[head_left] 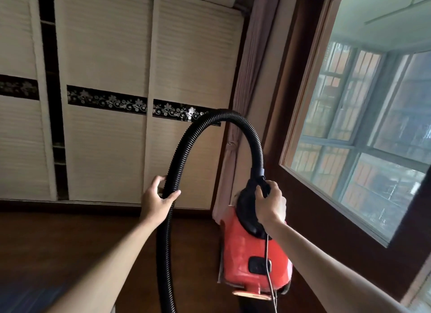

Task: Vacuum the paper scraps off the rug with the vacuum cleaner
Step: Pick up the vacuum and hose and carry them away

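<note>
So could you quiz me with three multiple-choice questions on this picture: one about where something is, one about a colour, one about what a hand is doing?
1. Where is the window relative to the vacuum cleaner?
A. to its right
B. to its left
C. under it

2. What colour is the vacuum cleaner's body?
A. blue
B. red
C. white

3. What is the left hand doing?
A. hanging free
B. pressing the wardrobe
C. gripping the hose

Answers: 1 A, the window fills the right side of the view; 2 B, the casing is red; 3 C, its fingers wrap the black ribbed hose, while the right hand holds the vacuum's top.
</note>
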A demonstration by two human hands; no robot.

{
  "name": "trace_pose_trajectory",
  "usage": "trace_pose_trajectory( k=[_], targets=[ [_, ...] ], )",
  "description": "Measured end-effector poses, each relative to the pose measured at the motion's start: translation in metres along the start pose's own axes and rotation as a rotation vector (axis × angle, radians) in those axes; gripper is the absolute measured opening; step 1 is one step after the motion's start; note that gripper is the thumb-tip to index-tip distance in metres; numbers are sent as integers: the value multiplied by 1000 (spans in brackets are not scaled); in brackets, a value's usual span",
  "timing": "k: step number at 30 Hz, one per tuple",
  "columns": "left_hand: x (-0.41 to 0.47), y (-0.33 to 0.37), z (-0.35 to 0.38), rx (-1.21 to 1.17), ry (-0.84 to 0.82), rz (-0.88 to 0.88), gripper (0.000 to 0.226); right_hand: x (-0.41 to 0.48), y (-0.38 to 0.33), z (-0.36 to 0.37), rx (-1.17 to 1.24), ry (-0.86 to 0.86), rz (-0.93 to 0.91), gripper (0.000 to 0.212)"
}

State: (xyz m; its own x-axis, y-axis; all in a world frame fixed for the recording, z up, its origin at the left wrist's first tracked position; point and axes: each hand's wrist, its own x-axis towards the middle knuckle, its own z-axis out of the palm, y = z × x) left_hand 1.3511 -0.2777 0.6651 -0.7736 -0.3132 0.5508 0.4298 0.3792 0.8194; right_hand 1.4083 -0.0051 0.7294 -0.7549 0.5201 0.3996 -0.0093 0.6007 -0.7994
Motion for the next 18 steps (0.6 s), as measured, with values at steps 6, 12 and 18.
trace_pose_trajectory(
  k=[6,12,18],
  targets=[
    [56,-23,24,5,-4,10,38,60,-7,47,3,7,-23,27],
    [118,-67,53,48,16,-31,36,131,1,111,29,-35,-45,22],
    [196,-104,107,109,35,-18,36,211,15,189,97,-66,-26,26]
  ],
)
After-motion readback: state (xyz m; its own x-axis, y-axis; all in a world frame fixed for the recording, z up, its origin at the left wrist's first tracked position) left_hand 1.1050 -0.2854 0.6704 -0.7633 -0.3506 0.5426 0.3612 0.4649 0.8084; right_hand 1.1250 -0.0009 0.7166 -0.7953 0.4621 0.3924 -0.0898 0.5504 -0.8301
